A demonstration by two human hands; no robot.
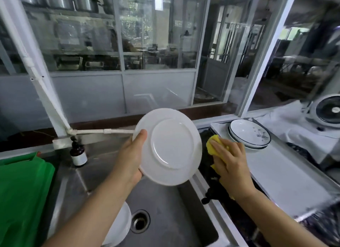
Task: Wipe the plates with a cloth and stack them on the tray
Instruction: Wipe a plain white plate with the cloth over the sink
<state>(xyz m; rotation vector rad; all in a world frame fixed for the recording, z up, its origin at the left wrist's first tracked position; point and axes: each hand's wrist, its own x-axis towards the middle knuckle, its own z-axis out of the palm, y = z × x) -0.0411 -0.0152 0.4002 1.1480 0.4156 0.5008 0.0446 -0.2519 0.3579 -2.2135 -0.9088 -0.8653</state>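
Note:
My left hand (131, 156) grips a plain white plate (171, 147) by its left rim and holds it tilted above the sink, underside toward me. My right hand (230, 164) holds a yellow cloth (214, 145) just right of the plate, the cloth bunched under its fingers and apart from the plate's rim. On the pale tray (276, 169) at the right stands a small stack of blue-rimmed plates (250, 134). More white plates (119, 226) lie in the sink, partly hidden by my left forearm.
The steel sink (165, 210) with its drain (140, 222) lies below the plate. A brown bottle (78, 152) stands at the sink's back left corner, a green bag (24, 191) at the far left. A fan (329, 110) and white cloth cover lie behind the tray.

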